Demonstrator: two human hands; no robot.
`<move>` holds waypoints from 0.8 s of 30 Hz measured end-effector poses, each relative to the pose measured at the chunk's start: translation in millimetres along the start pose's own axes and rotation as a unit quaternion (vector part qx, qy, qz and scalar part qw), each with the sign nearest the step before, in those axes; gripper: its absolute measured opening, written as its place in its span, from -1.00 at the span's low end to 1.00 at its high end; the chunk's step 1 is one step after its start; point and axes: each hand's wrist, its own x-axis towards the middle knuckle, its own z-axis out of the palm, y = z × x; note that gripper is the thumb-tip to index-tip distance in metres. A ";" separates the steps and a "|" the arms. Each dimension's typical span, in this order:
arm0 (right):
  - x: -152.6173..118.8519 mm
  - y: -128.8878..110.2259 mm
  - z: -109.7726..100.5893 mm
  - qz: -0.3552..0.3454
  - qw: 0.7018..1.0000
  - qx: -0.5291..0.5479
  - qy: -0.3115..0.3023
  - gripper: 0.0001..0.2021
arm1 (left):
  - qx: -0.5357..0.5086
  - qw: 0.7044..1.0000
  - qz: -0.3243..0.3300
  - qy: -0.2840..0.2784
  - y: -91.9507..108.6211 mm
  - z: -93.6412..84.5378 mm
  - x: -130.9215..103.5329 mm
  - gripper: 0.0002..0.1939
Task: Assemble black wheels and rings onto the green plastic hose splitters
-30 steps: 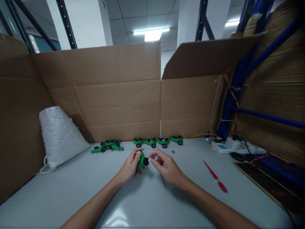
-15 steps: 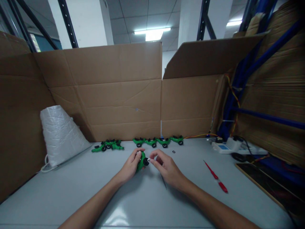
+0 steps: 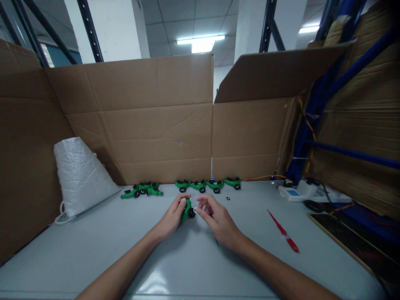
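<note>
My left hand [image 3: 171, 217] is wrapped round a green toy vehicle [image 3: 185, 211], whose black wheel [image 3: 191, 213] faces right. Beside that wheel, my right hand [image 3: 218, 218] pinches a small white piece [image 3: 195, 210], too small to make out clearly. Part of a thin dark object shows under my right hand; the hand hides the rest. Behind my hands, several green toy vehicles [image 3: 216, 187] with black wheels stand in a row at the back of the table. More green toy pieces [image 3: 142, 190] lie grouped to their left.
A red tool [image 3: 283, 231] and a small black ring [image 3: 228, 198] lie on the grey table [image 3: 93, 258]. A white bag [image 3: 81, 179] stands at the left. At right are a power strip [image 3: 331, 196] and a dark panel [image 3: 350, 237]. Cardboard walls [image 3: 156, 129] enclose the back.
The white piece between my right fingers sits slightly differently by the wheel. Less of the thin dark object shows under my right hand. The view has shifted a little.
</note>
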 end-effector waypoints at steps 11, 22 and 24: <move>0.3 -7.4 0.8 -0.052 0.997 -0.052 0.004 -0.92 | -0.082 0.997 -0.011 -0.001 -1.5 2.1 0.3 -0.40; 1.7 -5.7 1.1 -0.060 0.994 -0.086 -0.004 -0.92 | -0.146 0.989 -0.028 -0.016 -11.1 3.6 3.4 -0.38; 1.7 -5.4 0.7 -0.060 0.994 -0.088 -0.005 -0.91 | -0.156 0.987 -0.034 -0.012 -9.9 3.7 3.0 -0.39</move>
